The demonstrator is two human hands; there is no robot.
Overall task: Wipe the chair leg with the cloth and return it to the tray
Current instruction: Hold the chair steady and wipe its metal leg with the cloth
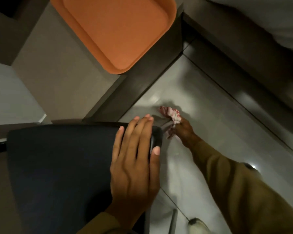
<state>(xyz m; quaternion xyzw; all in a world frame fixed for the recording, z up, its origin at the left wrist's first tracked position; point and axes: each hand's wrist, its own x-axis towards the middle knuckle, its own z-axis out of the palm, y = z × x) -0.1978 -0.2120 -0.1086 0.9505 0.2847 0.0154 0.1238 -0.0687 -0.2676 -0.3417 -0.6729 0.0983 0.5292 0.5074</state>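
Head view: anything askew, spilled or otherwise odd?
Mostly no. The orange tray overhangs the ledge at its near corner. The left hand rests on the chair seat; the right hand holds the cloth low.

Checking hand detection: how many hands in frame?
2. Left hand flat on the chair seat; right hand low by the floor, holding the cloth.

Both arms wear long sleeves of a plain olive-brown, soft-looking fabric: the right sleeve (240,188) fills the picture toward 4 o'clock and ends at the wrist, while only the cuff of the left sleeve (98,223) shows at 6 o'clock. The left hand (135,168) and right hand (184,130) are bare, without rings, watch or gloves, the nails short and unpainted. A pale shoe toe (197,225) shows near 5 o'clock.
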